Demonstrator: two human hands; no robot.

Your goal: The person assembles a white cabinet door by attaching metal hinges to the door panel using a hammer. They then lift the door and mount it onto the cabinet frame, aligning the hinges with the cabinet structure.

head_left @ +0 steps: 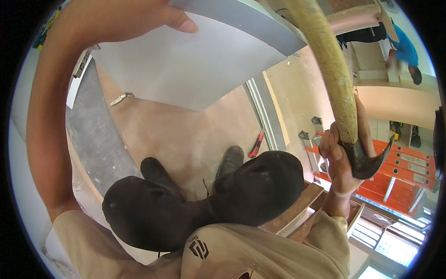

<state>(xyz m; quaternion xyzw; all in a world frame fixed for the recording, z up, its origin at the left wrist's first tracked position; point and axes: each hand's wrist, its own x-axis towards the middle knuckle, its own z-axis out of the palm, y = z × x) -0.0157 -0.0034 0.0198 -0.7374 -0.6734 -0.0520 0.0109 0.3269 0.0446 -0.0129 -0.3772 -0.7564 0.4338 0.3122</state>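
Observation:
My right hand point(341, 158) is wrapped round the dark metal head of a claw hammer point(337, 79), whose worn yellowish handle rises past the upper edge. The curved claw points out to the right of my fingers. At the top left, my left hand point(172, 18) has its thumb on a white cabinet door point(176, 60) with a grey edge; its other fingers are hidden. A metal hinge point(121, 98) sticks out at the door's lower left side. The door stands in front of me, above the floor.
A red utility knife point(256, 143) lies by my foot, beside a metal track point(260, 107). To the right are an orange ladder point(399, 162) and wooden boards point(297, 209). A person in blue point(405, 46) is at the upper right. A grey strip point(100, 125) runs along the left.

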